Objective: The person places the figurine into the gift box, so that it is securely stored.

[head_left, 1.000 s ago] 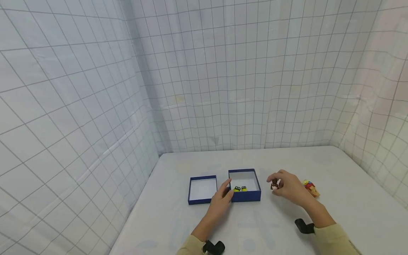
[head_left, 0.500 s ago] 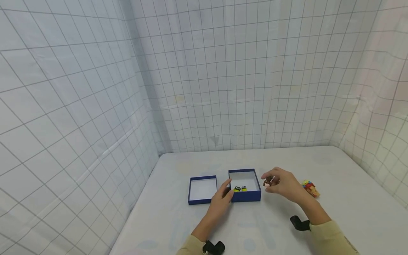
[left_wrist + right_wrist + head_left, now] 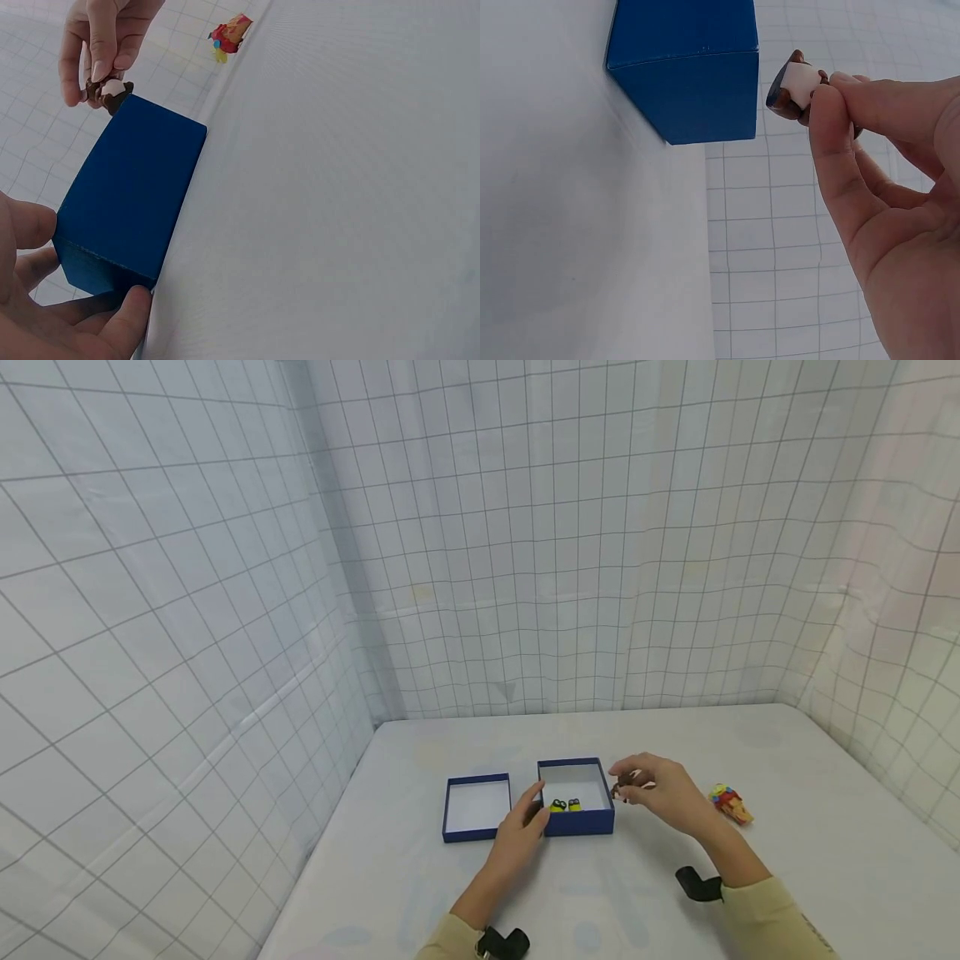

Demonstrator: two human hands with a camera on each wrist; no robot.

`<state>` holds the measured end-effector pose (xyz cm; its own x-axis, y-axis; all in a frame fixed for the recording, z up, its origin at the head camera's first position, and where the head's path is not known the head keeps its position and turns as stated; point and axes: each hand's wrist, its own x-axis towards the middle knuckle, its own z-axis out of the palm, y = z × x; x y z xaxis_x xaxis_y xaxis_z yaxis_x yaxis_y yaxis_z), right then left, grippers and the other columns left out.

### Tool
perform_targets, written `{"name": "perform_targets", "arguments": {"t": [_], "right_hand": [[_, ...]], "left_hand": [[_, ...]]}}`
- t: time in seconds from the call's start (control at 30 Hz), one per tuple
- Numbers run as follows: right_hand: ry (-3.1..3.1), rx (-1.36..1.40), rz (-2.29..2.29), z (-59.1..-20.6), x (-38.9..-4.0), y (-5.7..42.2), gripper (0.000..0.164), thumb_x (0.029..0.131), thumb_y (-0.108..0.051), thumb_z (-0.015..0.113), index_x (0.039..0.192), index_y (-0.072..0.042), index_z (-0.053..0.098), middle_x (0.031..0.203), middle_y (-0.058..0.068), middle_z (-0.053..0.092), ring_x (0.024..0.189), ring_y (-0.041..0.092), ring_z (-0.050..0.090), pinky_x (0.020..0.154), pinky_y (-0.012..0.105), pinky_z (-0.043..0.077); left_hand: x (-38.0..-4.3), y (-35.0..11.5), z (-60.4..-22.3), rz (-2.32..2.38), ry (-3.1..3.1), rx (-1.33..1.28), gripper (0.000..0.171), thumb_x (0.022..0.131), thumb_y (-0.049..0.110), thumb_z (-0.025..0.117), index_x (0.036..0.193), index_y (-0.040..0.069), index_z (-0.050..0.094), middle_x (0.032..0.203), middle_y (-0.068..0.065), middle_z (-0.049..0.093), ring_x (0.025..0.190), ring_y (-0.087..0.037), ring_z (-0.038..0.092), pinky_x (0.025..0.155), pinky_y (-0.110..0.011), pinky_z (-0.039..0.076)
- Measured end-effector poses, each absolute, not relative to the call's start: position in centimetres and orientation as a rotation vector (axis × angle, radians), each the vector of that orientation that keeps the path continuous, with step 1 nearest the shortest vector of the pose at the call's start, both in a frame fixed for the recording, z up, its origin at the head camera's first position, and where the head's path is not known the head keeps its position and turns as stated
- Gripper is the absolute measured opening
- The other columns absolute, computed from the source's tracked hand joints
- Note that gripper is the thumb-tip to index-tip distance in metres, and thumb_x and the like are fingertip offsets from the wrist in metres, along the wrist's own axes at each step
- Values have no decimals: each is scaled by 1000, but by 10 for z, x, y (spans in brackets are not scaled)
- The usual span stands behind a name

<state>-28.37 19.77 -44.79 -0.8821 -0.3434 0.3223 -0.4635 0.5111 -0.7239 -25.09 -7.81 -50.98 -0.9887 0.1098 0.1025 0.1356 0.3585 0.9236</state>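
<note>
An open blue box (image 3: 579, 821) with a white inside stands on the table. Inside it, near the front wall, lie two small yellow figurines (image 3: 574, 805) with black markings. My left hand (image 3: 517, 835) rests against the box's left end, its fingertips touching the wall and corner in the left wrist view. Just beyond the box's right wall, my right hand (image 3: 663, 789) pinches a small brown-and-white figurine (image 3: 799, 84) between thumb and fingers. A dark base shows on the figurine in the right wrist view. From the head it is partly hidden by the fingers.
The shallow blue box lid (image 3: 477, 810), white side up, lies left of the box. A red, yellow and tan figurine (image 3: 731, 803) lies on the table (image 3: 600, 893) to the right. Grid-patterned curtains (image 3: 525, 568) enclose the back and sides.
My right hand has moved left with the brown-and-white figurine, up to the box's right wall, and the figurine has tilted. The left hand and the box have stayed in place.
</note>
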Motion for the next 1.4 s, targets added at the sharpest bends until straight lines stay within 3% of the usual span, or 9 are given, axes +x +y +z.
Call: {"name": "perform_targets", "arguments": {"t": [0.3,0.5,0.7,0.97,1.2,1.4], "right_hand": [[-2624,664,1321,-447,-288,190,40,89,-5,76,127,-11,64,104,2,67,91,16,66,72,26,58],[-2622,684,1242,-446,-288,184,37,88,-8,78,123,-7,69,99,-4,69,93,18,63,77,29,57],[-2627,685,1225,-448,-291,181,35,88,-10,79,121,-12,70,100,-7,69,101,23,64,77,30,57],[-2607,719,1233,-450,-295,174,33,87,-9,79,119,-12,70,97,-7,69,95,14,65,80,30,57],[-2564,780,1242,-454,-298,170,33,85,-3,80,116,-10,71,99,-2,69,93,18,65,78,29,58],[-2582,815,1096,-459,-303,167,33,83,-5,82,114,-10,74,96,-7,69,92,19,62,74,34,55]], "left_hand": [[-252,-78,-510,-1757,-2573,-222,48,106,35,51,153,36,42,151,-13,49,138,-35,45,108,-56,40],[-253,-79,-513,-1769,-2572,-228,49,106,37,52,154,35,42,151,-12,48,138,-35,45,108,-55,41],[-253,-80,-514,-1771,-2564,-249,50,105,38,52,154,34,41,151,-13,48,138,-35,46,107,-55,42],[-253,-79,-512,-1758,-2562,-241,50,106,35,52,154,32,42,151,-13,49,138,-35,46,108,-55,41],[-252,-79,-512,-1767,-2562,-231,48,106,37,52,152,39,42,152,-11,47,138,-34,45,107,-54,42],[-252,-80,-512,-1769,-2569,-230,49,105,39,51,154,36,41,153,-11,46,139,-34,44,108,-55,41]]}}
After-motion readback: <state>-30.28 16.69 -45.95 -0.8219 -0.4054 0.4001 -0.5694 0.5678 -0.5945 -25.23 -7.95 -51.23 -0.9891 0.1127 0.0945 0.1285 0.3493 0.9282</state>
